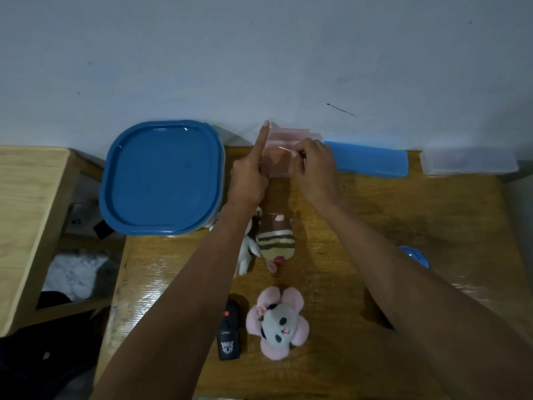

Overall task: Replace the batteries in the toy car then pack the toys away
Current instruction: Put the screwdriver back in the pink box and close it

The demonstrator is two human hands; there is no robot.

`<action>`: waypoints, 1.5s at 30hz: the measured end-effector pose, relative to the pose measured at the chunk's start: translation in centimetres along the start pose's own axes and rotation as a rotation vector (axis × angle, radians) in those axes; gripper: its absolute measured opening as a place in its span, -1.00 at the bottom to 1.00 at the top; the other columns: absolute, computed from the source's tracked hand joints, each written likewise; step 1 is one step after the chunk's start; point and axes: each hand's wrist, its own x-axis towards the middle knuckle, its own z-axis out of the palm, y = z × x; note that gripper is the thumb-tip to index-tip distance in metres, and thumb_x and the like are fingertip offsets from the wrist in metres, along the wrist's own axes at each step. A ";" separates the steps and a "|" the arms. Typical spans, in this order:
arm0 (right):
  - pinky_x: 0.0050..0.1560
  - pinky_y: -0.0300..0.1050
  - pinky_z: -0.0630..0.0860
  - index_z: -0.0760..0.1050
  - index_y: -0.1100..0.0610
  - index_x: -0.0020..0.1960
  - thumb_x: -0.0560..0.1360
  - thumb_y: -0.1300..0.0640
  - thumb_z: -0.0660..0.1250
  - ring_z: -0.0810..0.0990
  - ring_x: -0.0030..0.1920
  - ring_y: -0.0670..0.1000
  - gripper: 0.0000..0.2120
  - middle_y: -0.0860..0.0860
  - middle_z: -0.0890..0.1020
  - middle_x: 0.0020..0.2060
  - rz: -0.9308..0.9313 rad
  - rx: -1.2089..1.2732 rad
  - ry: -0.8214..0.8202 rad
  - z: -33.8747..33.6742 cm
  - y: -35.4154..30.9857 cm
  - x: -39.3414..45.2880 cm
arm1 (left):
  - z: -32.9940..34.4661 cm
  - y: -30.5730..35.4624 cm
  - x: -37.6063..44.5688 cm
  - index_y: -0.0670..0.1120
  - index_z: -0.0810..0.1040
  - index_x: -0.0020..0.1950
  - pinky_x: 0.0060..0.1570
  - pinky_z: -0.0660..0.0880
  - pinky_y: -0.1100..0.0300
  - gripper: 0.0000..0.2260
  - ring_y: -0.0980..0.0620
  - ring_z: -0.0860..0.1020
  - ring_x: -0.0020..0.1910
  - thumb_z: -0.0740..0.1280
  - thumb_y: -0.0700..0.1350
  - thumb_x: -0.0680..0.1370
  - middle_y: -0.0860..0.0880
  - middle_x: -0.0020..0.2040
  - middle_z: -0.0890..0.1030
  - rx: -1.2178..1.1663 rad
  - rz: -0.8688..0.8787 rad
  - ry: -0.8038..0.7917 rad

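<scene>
Presently, a small translucent pink plastic bag (284, 157) is held above the far edge of the brown wooden table (375, 226), close to the wall. What it contains cannot be made out. The left hand (249, 180) supports the bag's left side, its index finger straight and pointing upward; whether its other fingers pinch the bag cannot be told. The right hand (315, 166) has fingers curled onto the bag's right edge, pinching it.

Judgement: the bag is thin, limp and light, likely slippery; it is best taken by the top seal strip, with both sides held.

Nearer the person lie a striped brown-and-cream plush toy (275, 241), a white plush toy (247, 252) partly under the left forearm, a pink flower-shaped panda plush (278, 321) and a black handheld remote with a red button (229, 332). No toy car is identifiable.

A large blue-lidded storage container (161, 177) stands to the left, lid on. A flat blue rectangular lid (369, 161) and a clear plastic box (467, 161) sit along the wall.
</scene>
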 end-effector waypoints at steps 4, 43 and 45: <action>0.10 0.05 0.47 0.65 -0.03 0.13 0.57 0.01 0.36 0.43 0.11 0.09 -0.82 -0.02 0.60 0.01 0.113 -0.198 -0.017 0.8 -0.6 0.0 | 0.1 -0.2 0.2 0.18 0.03 0.64 -0.30 0.57 0.07 -0.19 0.01 0.54 -0.38 0.29 -0.35 0.54 -0.08 -0.30 0.59 -0.012 -0.030 -0.025; -0.15 -0.44 0.39 0.60 0.05 0.21 0.58 0.14 0.37 0.61 -0.01 -0.08 -0.79 -0.04 0.68 0.03 0.266 0.037 -0.064 0.3 0.1 -1.2 | -0.8 2.2 -0.1 -0.13 0.67 0.24 0.12 0.58 0.21 -0.74 0.09 0.63 0.01 0.46 -0.17 0.56 -0.07 0.12 0.72 -0.112 -0.322 -0.045; -0.24 -0.40 0.36 0.58 0.03 0.10 0.58 0.17 0.35 0.59 -0.07 -0.07 -0.89 -0.07 0.62 -0.08 0.251 -0.036 -0.096 0.1 -0.2 -1.0 | -1.0 2.6 0.1 -0.11 0.69 0.21 -0.01 0.54 0.32 -0.78 0.10 0.63 -0.05 0.45 -0.18 0.57 -0.04 0.06 0.73 -0.076 -0.328 -0.064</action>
